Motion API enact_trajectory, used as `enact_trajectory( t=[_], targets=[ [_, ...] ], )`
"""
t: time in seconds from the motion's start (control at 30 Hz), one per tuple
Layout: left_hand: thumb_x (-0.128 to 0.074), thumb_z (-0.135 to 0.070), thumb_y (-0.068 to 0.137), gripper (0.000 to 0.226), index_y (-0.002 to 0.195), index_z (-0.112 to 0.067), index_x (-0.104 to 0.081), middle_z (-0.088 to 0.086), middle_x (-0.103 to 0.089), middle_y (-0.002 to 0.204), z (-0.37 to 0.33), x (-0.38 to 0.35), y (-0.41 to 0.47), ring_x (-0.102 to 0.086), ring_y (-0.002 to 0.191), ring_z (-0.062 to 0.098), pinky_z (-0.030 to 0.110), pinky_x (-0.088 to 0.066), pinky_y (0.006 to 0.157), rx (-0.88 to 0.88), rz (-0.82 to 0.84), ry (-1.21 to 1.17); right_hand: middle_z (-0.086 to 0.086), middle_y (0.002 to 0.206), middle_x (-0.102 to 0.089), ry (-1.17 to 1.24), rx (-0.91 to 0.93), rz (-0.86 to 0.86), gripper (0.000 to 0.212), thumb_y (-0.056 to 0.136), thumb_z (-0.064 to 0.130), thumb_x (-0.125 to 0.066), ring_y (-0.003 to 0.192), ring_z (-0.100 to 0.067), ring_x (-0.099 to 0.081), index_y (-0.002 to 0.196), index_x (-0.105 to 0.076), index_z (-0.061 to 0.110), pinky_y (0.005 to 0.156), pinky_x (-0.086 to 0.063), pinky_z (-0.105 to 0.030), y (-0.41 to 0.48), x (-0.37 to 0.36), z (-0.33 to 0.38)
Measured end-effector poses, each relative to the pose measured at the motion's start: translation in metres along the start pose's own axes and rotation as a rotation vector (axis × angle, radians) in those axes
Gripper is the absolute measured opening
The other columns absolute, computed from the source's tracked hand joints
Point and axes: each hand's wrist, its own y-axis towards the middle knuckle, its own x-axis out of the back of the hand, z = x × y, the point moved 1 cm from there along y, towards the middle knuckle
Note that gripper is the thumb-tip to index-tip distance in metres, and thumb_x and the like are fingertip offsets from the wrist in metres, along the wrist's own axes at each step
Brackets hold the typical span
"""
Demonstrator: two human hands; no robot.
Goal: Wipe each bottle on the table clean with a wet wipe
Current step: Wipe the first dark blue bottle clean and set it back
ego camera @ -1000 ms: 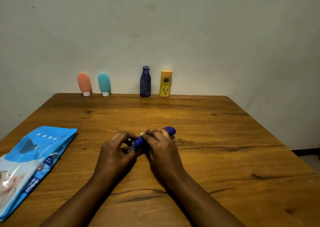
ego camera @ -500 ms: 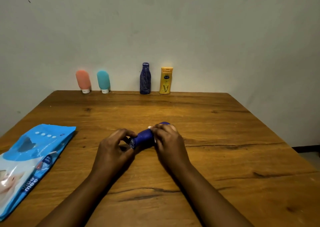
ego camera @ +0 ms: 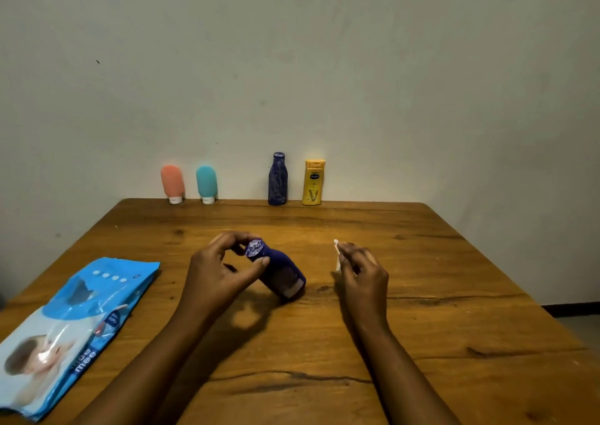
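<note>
Nearest item: a blue and white soft plastic pack of wet wipes [ego camera: 74,327] lies flat at the near left corner of the brown wooden table [ego camera: 422,294], its long side running away from the near edge.

Middle of the table: the left hand [ego camera: 220,272] grips a small dark blue plastic bottle [ego camera: 279,272] at its cap end. The thumb is against the neck and the curled fingers arch over the cap. The bottle is tilted, cap up and towards the left, with its base touching the wood.

The right hand [ego camera: 363,272] is just right of the bottle and clear of it. Its fingertips pinch a folded white wet wipe [ego camera: 336,255], and a thin edge of the wipe shows above and beside them. Grip narrow; the wipe is not touching the bottle.

Far edge, against the wall, four upright items in a row, left to right:
- a salmon-pink squeeze tube on a white cap [ego camera: 172,182]
- a teal squeeze tube on a white cap [ego camera: 206,182], just beside it
- a tall dark blue bottle with a narrow neck [ego camera: 277,179], set apart from the tubes
- a yellow flat-sided lotion bottle [ego camera: 313,182], just beside it
</note>
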Motion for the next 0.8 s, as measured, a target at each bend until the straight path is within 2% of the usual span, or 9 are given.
enact_trajectory(
  t=[0.07,0.17,0.27,0.33,0.43,0.5,0.57,0.7,0.8],
  targets=[
    [-0.078,-0.017,0.079,0.038,0.098,-0.044,-0.059,-0.021,-0.061,0.103,-0.013,-0.003,0.012,-0.056,0.095,-0.007,0.013,-0.048,0.062,0.001,0.043,0.011,0.01,0.107,-0.063,0.06,-0.027,-0.023,0.031,0.089,0.006,-0.06,0.1,0.001,-0.058,0.116,-0.065,0.02,0.084,-0.052,-0.022,-0.002,0.005,0.003],
    [-0.077,-0.02,0.081,0.038,0.11,-0.038,-0.062,-0.025,-0.061,0.105,-0.022,-0.011,0.018,-0.056,0.094,-0.013,0.006,-0.046,0.062,0.002,0.145,0.034,0.014,0.105,-0.064,0.117,-0.06,-0.031,0.029,0.088,0.007,-0.06,0.099,0.003,-0.058,0.112,-0.066,0.023,0.083,-0.054,-0.023,-0.004,0.013,0.005],
    [-0.077,-0.022,0.081,0.041,0.112,-0.042,-0.06,-0.024,-0.062,0.109,-0.016,-0.015,0.011,-0.058,0.098,-0.012,0.009,-0.05,0.068,0.021,0.136,-0.024,0.016,0.105,-0.064,0.163,-0.097,-0.043,0.029,0.088,0.009,-0.061,0.098,0.005,-0.058,0.111,-0.066,0.027,0.079,-0.054,-0.02,-0.008,0.02,0.011],
    [-0.078,-0.022,0.079,0.045,0.115,-0.043,-0.06,-0.021,-0.065,0.111,-0.01,-0.014,0.005,-0.059,0.1,-0.009,0.016,-0.054,0.07,0.049,0.098,-0.084,0.016,0.106,-0.064,0.243,-0.133,-0.025,0.027,0.089,0.011,-0.061,0.098,0.006,-0.058,0.109,-0.067,0.028,0.075,-0.052,-0.016,-0.01,0.024,0.021],
    [-0.08,-0.018,0.077,0.049,0.117,-0.039,-0.061,-0.018,-0.068,0.105,-0.005,-0.013,-0.002,-0.061,0.098,-0.01,0.019,-0.05,0.073,0.13,0.09,-0.164,0.013,0.105,-0.066,0.316,-0.069,0.127,0.026,0.088,0.009,-0.061,0.1,0.004,-0.059,0.105,-0.068,0.028,0.076,-0.051,-0.016,-0.006,0.031,0.043],
    [-0.081,-0.014,0.076,0.044,0.108,-0.039,-0.063,-0.017,-0.072,0.095,-0.001,-0.014,-0.007,-0.061,0.094,-0.011,0.021,-0.047,0.073,0.175,0.112,-0.183,0.013,0.104,-0.068,0.33,-0.003,0.273,0.027,0.088,0.009,-0.062,0.101,0.001,-0.06,0.104,-0.068,0.029,0.078,-0.052,-0.019,-0.003,0.036,0.061],
    [-0.081,-0.013,0.076,0.036,0.1,-0.035,-0.066,-0.024,-0.071,0.098,0.004,-0.015,-0.011,-0.062,0.092,-0.007,0.022,-0.047,0.072,0.187,0.133,-0.183,0.017,0.104,-0.068,0.331,0.04,0.34,0.026,0.088,0.011,-0.062,0.102,0.002,-0.059,0.104,-0.068,0.031,0.078,-0.052,-0.018,0.002,0.042,0.079],
    [-0.08,-0.013,0.077,0.033,0.098,-0.034,-0.066,-0.033,-0.067,0.1,0.004,-0.018,-0.016,-0.061,0.092,-0.008,0.014,-0.051,0.066,0.168,0.157,-0.17,0.02,0.103,-0.064,0.189,0.239,0.339,0.026,0.088,0.009,-0.061,0.1,0.006,-0.057,0.106,-0.067,0.027,0.076,-0.049,-0.011,0.019,0.05,0.115],
    [-0.081,-0.012,0.076,0.033,0.098,-0.033,-0.068,-0.022,-0.072,0.098,0.005,-0.021,-0.018,-0.062,0.092,-0.006,0.014,-0.053,0.068,0.153,0.141,-0.176,0.01,0.11,-0.063,-0.142,0.392,0.529,0.026,0.09,0.011,-0.058,0.101,0.0,-0.055,0.113,-0.066,0.022,0.085,-0.049,-0.017,0.025,0.039,0.138]
  ],
)
